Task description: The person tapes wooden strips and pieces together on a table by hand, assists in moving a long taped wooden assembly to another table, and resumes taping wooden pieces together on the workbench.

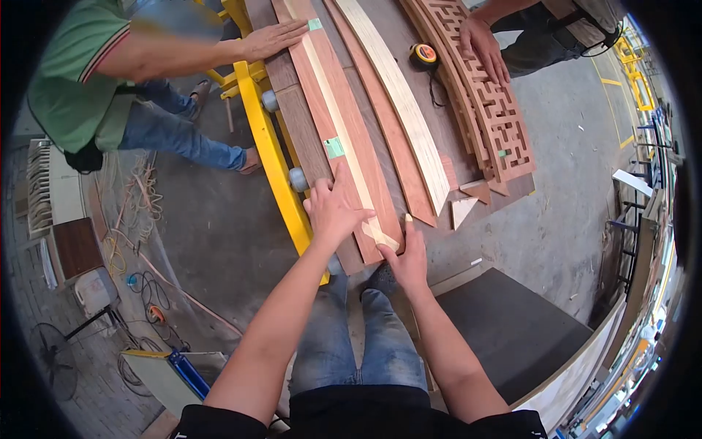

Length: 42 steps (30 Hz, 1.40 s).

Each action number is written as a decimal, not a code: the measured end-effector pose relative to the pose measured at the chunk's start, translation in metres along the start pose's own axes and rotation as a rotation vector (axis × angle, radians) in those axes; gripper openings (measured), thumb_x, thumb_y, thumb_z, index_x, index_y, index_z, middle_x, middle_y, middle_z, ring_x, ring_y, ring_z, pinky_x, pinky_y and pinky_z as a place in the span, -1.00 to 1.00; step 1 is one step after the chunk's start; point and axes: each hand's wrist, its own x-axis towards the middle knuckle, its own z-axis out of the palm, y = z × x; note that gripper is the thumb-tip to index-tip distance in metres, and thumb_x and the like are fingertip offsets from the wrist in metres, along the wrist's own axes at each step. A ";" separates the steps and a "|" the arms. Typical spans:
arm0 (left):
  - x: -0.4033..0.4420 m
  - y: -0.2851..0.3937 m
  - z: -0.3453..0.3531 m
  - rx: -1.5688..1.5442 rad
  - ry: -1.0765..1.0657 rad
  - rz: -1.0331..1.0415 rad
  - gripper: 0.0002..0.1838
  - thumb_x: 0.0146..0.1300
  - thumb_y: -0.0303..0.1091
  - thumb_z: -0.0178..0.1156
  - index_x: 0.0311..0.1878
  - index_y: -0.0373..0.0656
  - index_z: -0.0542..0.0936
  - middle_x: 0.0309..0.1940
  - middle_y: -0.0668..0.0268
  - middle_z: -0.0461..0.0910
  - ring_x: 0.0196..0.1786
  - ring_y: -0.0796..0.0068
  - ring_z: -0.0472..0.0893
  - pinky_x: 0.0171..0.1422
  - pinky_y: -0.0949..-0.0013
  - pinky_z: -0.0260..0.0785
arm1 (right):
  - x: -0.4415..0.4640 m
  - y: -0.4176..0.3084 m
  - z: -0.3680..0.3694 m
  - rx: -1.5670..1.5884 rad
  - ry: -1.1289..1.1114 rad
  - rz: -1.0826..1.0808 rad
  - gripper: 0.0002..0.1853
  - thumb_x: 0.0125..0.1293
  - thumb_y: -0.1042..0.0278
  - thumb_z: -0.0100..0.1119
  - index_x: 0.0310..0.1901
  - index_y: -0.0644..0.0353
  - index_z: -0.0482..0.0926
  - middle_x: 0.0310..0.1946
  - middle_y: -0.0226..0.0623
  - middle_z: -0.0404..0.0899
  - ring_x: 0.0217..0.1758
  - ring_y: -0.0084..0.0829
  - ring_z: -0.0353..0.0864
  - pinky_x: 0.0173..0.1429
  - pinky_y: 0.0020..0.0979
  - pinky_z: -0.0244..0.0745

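A long reddish board with a pale strip along its middle lies on the workbench, with green tape across it. My left hand rests on the board near its close end, fingers apart, the index finger pointing up along it and the thumb over the pale strip. At the right corner of that end, my right hand has its thumb on a small pale wood piece and its fingers along the board's edge. A fingertip of this hand has a pale covering.
A co-worker's hand lies on the board's far part; another person's hand touches a carved lattice panel. Curved strips, a tape measure and triangular offcuts lie right. A yellow frame runs left.
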 end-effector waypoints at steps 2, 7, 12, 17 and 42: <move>0.012 0.002 -0.005 -0.026 -0.017 -0.052 0.31 -0.20 0.15 0.62 0.65 0.10 0.13 0.12 0.16 0.45 0.24 0.08 0.42 0.36 0.02 0.13 | -0.002 0.003 0.003 0.004 0.009 -0.014 -0.05 0.16 -0.04 0.50 0.45 0.31 0.28 -0.06 -0.01 0.47 0.06 0.07 0.51 0.11 -0.06 0.48; 0.046 0.011 -0.019 -0.057 -0.049 -0.128 0.37 -0.23 0.06 0.66 0.65 -0.04 0.08 0.15 0.11 0.58 0.25 0.05 0.52 0.38 -0.03 0.12 | 0.001 0.001 0.002 0.027 0.012 0.001 -0.09 0.15 -0.04 0.51 0.41 0.30 0.33 -0.05 -0.01 0.47 0.06 0.09 0.51 0.11 -0.04 0.47; 0.061 0.008 -0.023 -0.103 -0.034 -0.127 0.35 -0.18 0.08 0.64 0.66 -0.02 0.06 0.20 0.10 0.66 0.27 0.10 0.61 0.39 -0.08 0.14 | -0.001 0.004 0.003 0.020 0.019 -0.035 -0.11 0.10 0.13 0.57 0.40 0.33 0.33 -0.06 -0.02 0.46 0.01 0.02 0.51 0.13 -0.12 0.45; 0.062 0.009 -0.030 -0.113 -0.091 -0.154 0.31 -0.11 0.13 0.60 0.67 0.04 0.04 0.24 0.18 0.65 0.28 0.12 0.62 0.39 -0.03 0.16 | -0.002 0.001 0.000 0.055 0.017 -0.029 -0.12 0.13 0.02 0.54 0.39 0.29 0.35 -0.05 0.01 0.47 0.04 0.10 0.51 0.11 -0.05 0.46; 0.063 0.000 -0.015 -0.133 -0.093 -0.130 0.23 0.04 0.21 0.46 0.68 0.09 -0.02 0.26 0.17 0.64 0.32 0.15 0.59 0.44 -0.05 0.08 | -0.002 -0.005 -0.009 0.011 0.028 -0.056 -0.17 0.16 0.03 0.52 0.37 0.28 0.38 -0.13 -0.04 0.48 -0.05 0.02 0.54 0.01 -0.08 0.49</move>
